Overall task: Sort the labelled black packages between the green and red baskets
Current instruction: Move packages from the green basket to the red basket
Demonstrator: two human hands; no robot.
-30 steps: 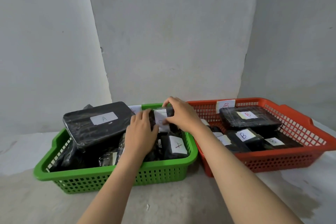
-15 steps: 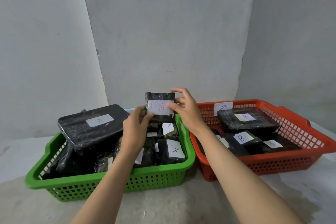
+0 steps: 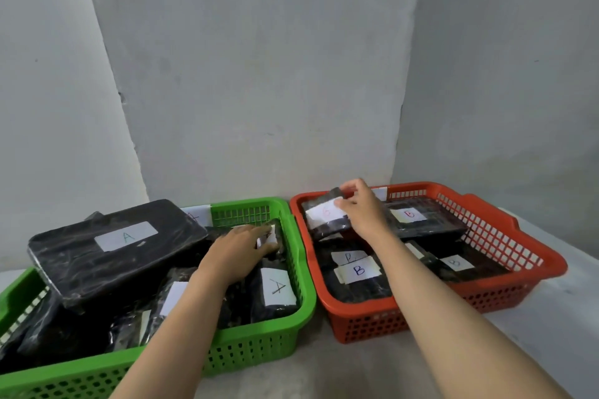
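Glossy film-wrapped packages [image 3: 116, 249], plastic baskets [image 3: 304, 301].

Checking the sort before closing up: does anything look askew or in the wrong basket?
No visible label is misplaced. The big A package lies tilted atop the green basket pile, poking above the rim.

Standing side by side on a pale grey surface [image 3: 324, 372]: green basket [image 3: 259, 353] under left hand [image 3: 238, 253], red basket [image 3: 505, 291] under right hand [image 3: 363, 210].
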